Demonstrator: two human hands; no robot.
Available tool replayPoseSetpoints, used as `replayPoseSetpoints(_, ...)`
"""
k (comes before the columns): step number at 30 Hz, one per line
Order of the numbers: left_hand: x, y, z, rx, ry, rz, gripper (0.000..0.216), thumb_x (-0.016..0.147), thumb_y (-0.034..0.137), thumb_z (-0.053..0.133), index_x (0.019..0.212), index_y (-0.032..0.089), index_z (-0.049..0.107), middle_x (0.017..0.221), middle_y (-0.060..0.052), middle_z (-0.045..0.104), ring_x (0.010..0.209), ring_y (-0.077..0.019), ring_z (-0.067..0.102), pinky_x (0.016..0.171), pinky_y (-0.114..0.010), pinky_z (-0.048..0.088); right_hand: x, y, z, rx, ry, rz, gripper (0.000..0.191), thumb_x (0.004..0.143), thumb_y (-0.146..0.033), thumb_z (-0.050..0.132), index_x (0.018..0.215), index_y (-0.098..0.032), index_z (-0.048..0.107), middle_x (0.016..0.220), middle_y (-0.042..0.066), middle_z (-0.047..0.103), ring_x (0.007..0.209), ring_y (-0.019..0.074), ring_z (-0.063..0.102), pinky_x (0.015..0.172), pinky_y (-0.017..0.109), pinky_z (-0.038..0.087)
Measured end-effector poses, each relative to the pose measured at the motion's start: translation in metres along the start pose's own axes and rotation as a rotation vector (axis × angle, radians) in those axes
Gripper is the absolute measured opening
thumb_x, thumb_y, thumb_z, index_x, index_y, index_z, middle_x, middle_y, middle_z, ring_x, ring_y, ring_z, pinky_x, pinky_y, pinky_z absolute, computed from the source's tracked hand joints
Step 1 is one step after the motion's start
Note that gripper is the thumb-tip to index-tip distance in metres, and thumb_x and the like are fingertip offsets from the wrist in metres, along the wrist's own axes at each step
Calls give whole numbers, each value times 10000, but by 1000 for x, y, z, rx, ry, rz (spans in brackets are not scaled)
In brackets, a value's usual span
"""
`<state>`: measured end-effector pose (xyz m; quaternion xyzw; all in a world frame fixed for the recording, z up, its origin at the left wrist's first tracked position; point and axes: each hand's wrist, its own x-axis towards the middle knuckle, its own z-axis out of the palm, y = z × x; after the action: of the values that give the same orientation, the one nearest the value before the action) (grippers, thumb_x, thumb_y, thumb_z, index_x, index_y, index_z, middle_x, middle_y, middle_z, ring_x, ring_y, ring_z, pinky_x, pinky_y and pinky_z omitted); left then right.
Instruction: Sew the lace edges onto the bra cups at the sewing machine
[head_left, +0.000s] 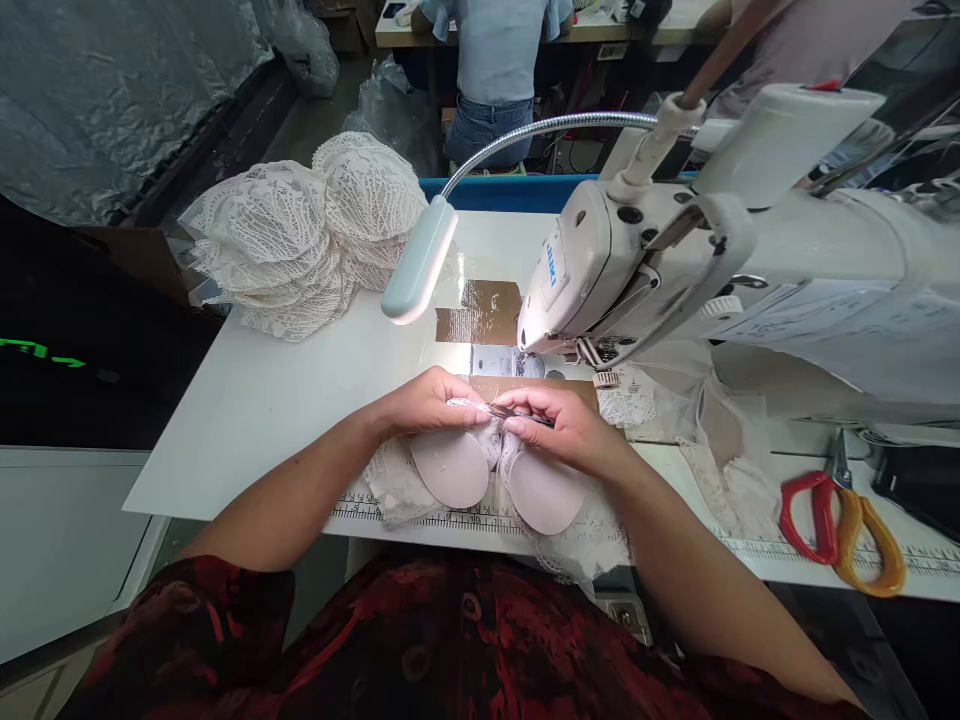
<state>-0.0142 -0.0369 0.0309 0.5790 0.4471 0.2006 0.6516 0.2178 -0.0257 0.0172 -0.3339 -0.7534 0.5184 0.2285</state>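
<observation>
Two pale padded bra cups (451,467) edged with white lace lie side by side at the table's near edge, in front of the sewing machine (645,260). My left hand (422,400) is closed, pinching the lace at the top of the left cup. Over the top of the right cup (545,490), my right hand (564,425) is closed on a small thin metal tool, whose tip points to where the cups meet. The two hands nearly touch.
A stack of white lace cups (300,235) sits at the table's far left. A gooseneck lamp (418,262) hangs over the middle. Scissors with red and orange handles (840,520) lie at the right. Loose lace (712,440) lies under the machine arm. Another person stands beyond.
</observation>
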Motion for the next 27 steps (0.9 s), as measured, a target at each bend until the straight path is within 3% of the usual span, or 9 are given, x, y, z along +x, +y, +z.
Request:
replayPoseSetpoints(3, 1, 1, 1, -7, -27, 0, 286, 746, 373, 731, 754, 88, 705, 656, -10, 569, 627, -98, 466, 574, -204, 346, 3, -4, 7, 15, 3, 57, 260, 836, -355, 597, 1010, -176, 671, 809, 25, 617, 722, 151, 538, 662, 292, 427)
replayPoseSetpoints(9, 2, 0, 1, 43, -53, 19, 333, 760, 398, 713, 665, 86, 649, 573, 25, 450, 557, -73, 360, 507, -203, 250, 5, -5, 17, 47, 88, 21, 169, 838, -322, 600, 876, -177, 678, 812, 27, 660, 737, 151, 586, 656, 284, 440)
replayPoseSetpoints(13, 3, -2, 2, 54, -38, 1, 316, 757, 402, 720, 755, 86, 700, 634, -5, 545, 602, -95, 436, 552, -209, 324, 7, -1, 19, 81, 157, 54, 172, 830, -333, 606, 846, -177, 676, 810, 34, 670, 734, 155, 598, 658, 290, 451)
replayPoseSetpoints(15, 4, -2, 2, 62, -27, 8, 304, 763, 395, 715, 783, 92, 710, 667, -18, 580, 639, -111, 477, 595, -219, 365, 9, 0, 21, 207, 183, 90, 250, 799, -363, 633, 958, -171, 651, 850, 43, 667, 742, 162, 608, 657, 295, 469)
replayPoseSetpoints(18, 2, 1, -2, 93, -106, 62, 289, 814, 390, 654, 818, 104, 700, 720, -26, 598, 681, -123, 508, 623, -222, 386, 11, -2, 23, 259, 100, 118, 417, 745, -371, 681, 1104, -172, 606, 854, 37, 655, 746, 171, 607, 661, 303, 479)
replayPoseSetpoints(22, -12, 8, -20, 298, -229, 28, 308, 751, 299, 713, 1006, 136, 657, 897, -36, 616, 776, -144, 550, 640, -212, 407, 9, -5, 16, -26, 130, 141, 195, 828, -344, 583, 821, -167, 664, 779, 35, 641, 733, 173, 569, 656, 301, 430)
replayPoseSetpoints(27, -30, 10, -40, 321, -72, -15, 359, 782, 330, 696, 1081, 141, 632, 851, -22, 604, 733, -128, 531, 621, -205, 395, 6, -1, 10, -4, -157, 61, 274, 898, -380, 514, 761, -172, 627, 738, 14, 616, 690, 144, 545, 638, 276, 399)
